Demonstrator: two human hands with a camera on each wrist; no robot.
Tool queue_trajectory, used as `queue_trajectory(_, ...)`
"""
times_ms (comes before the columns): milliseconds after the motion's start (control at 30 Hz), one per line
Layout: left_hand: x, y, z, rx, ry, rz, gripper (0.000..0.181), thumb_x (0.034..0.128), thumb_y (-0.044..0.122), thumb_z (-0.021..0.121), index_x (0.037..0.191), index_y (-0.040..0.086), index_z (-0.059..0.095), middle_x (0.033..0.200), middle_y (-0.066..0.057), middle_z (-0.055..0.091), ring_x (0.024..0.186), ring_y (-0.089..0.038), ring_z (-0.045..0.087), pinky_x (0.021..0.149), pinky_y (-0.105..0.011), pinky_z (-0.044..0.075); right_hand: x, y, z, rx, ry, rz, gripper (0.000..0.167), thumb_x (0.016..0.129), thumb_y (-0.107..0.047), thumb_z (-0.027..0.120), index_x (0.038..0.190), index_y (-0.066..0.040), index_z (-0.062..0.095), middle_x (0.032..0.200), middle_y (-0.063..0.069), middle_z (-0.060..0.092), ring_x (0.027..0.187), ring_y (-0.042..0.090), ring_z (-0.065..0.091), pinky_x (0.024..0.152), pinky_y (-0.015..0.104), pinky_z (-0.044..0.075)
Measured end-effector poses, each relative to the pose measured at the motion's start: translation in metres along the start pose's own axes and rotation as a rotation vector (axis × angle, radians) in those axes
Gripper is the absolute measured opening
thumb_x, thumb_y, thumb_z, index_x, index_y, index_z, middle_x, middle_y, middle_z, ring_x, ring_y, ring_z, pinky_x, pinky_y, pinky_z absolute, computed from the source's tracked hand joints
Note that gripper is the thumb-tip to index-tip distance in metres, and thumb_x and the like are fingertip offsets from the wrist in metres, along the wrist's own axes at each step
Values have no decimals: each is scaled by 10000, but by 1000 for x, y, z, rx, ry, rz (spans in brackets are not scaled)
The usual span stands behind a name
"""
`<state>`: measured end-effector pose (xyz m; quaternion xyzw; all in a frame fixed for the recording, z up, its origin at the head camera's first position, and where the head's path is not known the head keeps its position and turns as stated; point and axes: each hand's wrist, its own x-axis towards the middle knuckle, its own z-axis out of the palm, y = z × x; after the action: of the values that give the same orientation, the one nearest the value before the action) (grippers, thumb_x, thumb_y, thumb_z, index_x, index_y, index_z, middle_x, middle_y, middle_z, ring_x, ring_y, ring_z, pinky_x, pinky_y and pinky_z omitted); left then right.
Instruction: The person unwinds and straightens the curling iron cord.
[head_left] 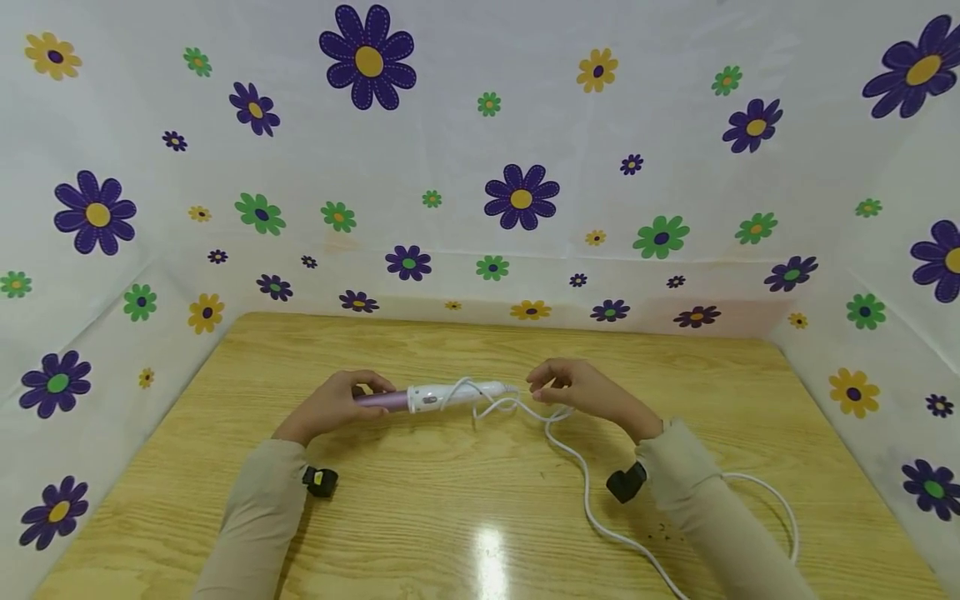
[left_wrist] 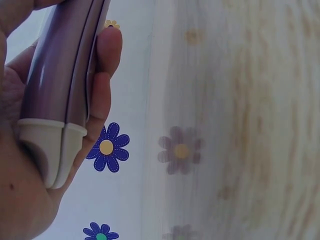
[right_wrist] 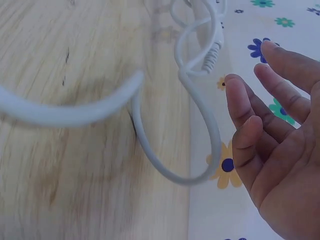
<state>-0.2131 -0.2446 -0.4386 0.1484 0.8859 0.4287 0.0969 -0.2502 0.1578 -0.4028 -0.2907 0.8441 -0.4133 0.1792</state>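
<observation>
A hair styling wand with a pinkish-purple barrel (head_left: pixel 386 402) and white handle (head_left: pixel 427 398) lies level above the table. My left hand (head_left: pixel 337 406) grips its barrel; in the left wrist view the fingers curl round the purple barrel (left_wrist: pixel 55 65), its cream tip (left_wrist: pixel 45 145) against the palm. White cord (head_left: pixel 585 475) loops round the handle and runs from its right end. Just right of that end is my right hand (head_left: pixel 588 390), fingers loosely bent and holding nothing. In the right wrist view that hand (right_wrist: pixel 285 145) is beside the hanging cord loop (right_wrist: pixel 212 130), apart from it.
The cord trails across the wooden table (head_left: pixel 420 517) to the front edge, with another stretch curving out beyond the right sleeve (head_left: pixel 697 492). White flower-patterned sheeting (head_left: pixel 450 150) stands behind the table and along both sides.
</observation>
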Motion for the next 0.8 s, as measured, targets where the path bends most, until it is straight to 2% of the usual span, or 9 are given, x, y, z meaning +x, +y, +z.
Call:
queue_trajectory(200,-1,-2,0,22,7,23,333,808,206,757,1115,105,680,1082,-115,653,849,-198,581,753,-304,478,11,0,15,31,-59,-21,280,942,-186,612,1171,-24,627,1091,147,668,873,151,603,748,261,497)
queue_trajectory(433,1,-1,0,12,-6,9,339,810,225,764,1119,112,680,1104,-117,643,873,-202,584,784,-321,479,18,0,27,29,-57,-10,241,920,-155,627,1135,-46,644,1035,119,680,794,126,589,687,246,486)
queue_trajectory(800,-1,-1,-1,12,1,17,331,819,212,760,1115,87,682,1093,-138,642,846,-193,585,767,-316,478,11,-4,34,-26,-75,4,200,918,-161,637,1099,-80,661,962,59,645,697,93,514,611,221,436)
